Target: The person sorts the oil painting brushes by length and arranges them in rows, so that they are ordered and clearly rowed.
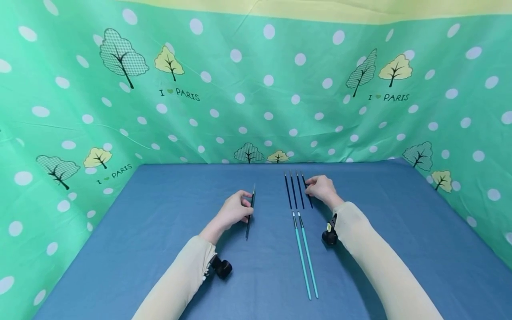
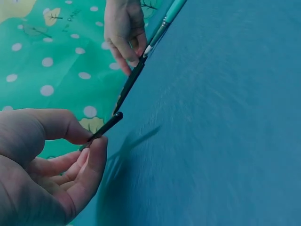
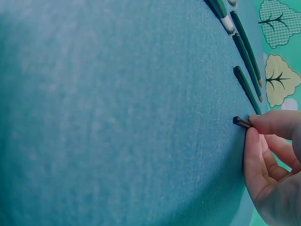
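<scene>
My left hand [image 1: 236, 208] pinches a thin black paintbrush [image 1: 252, 200] between thumb and fingers, its pale tip pointing away from me. In the left wrist view, the brush's rounded black end [image 2: 112, 121] sticks out past the fingertips, above its shadow on the cloth. On the right, my right hand [image 1: 321, 190] pinches another black paintbrush [image 1: 310, 201], the rightmost of a row. The right wrist view shows the end of this brush [image 3: 240, 121] at the thumb and forefinger. Three more black brushes [image 1: 294, 191] lie side by side just left of it.
Two turquoise-handled brushes [image 1: 302, 260] with white tips lie nearer to me, below the black row. Everything lies on a blue cloth-covered table [image 1: 168, 195]. A green dotted curtain [image 1: 224, 98] hangs behind and along both sides.
</scene>
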{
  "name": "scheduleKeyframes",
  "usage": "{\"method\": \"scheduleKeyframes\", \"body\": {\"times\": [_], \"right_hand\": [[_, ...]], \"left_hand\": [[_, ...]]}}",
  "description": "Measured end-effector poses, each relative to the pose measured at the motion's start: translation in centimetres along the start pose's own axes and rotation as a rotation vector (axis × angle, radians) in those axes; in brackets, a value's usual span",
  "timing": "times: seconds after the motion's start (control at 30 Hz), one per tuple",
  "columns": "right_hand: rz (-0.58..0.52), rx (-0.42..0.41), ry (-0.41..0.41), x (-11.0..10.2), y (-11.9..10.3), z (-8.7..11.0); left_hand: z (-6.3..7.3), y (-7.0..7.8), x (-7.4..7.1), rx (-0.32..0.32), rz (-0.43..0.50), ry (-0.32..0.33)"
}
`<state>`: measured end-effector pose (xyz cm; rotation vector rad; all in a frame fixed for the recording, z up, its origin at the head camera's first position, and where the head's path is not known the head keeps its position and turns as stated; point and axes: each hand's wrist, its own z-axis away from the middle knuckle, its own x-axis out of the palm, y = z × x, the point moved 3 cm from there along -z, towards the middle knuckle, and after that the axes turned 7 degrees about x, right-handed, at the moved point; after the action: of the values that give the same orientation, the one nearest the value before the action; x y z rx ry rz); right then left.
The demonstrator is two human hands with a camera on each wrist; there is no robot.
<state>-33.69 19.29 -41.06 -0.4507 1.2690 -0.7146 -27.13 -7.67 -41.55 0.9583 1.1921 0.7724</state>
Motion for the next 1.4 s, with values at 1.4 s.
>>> {"method": "scheduleKeyframes", "body": {"times": [1.4], "right_hand": [[0.006, 0.012, -0.007, 0.3, 0.0, -0.3]], "left_hand": [[-9.8, 2.4, 6.3, -0.063, -0.032, 0.115]]}}
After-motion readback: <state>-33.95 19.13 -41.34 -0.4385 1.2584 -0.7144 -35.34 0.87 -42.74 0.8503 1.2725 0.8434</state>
